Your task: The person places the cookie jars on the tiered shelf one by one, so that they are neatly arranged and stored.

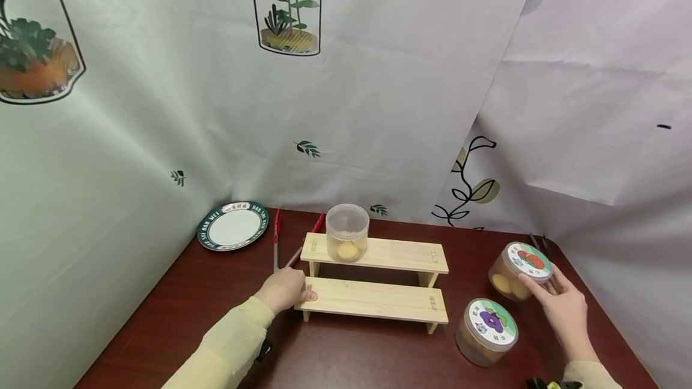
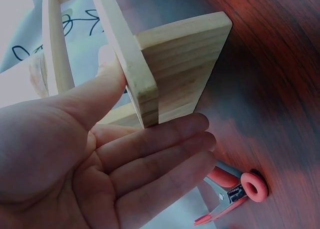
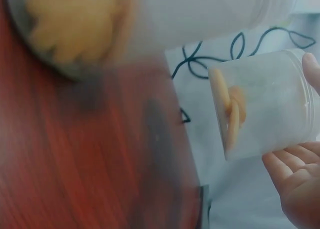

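Observation:
A two-tier wooden stand stands mid-table. My left hand grips the left end of its lower board, the thumb on top; in the left wrist view the other fingers extend beneath and beside the board end. On the upper tier sits a lidless clear jar with biscuits at its bottom. At the right, my right hand holds a clear jar with a tomato-picture lid; it leans, and biscuits lie at its base. Nearer me stands another jar with a purple-vegetable lid.
A green-rimmed white plate lies at the back left. Beside it a V-shaped metal tool with red ends reaches behind my left hand. A dark slim object lies at the back right corner, near the hanging cloth wall.

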The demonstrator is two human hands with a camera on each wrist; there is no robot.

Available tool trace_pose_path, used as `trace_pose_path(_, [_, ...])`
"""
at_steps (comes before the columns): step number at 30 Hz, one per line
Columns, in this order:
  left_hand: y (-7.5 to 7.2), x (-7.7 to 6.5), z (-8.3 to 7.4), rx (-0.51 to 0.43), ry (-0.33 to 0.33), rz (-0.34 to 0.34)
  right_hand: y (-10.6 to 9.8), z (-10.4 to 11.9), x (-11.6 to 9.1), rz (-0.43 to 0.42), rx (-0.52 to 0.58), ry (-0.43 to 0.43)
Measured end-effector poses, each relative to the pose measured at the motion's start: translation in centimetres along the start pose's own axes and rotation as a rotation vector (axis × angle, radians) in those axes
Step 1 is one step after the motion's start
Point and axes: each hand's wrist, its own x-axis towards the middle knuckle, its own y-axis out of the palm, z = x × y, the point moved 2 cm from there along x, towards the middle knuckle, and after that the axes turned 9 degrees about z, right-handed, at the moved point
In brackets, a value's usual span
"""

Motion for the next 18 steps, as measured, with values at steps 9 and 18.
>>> trace_pose_path(9, [0.0, -0.2, 0.0, -0.012, -0.003, -0.001, 0.4, 1.8, -0.8, 0.013, 0.016, -0.043])
trace_pose_path(18, [0.0, -0.1, 0.0, -0.018, -0.008, 0.002, 1.1, 4.0, -1.8, 0.066, 0.024, -0.081])
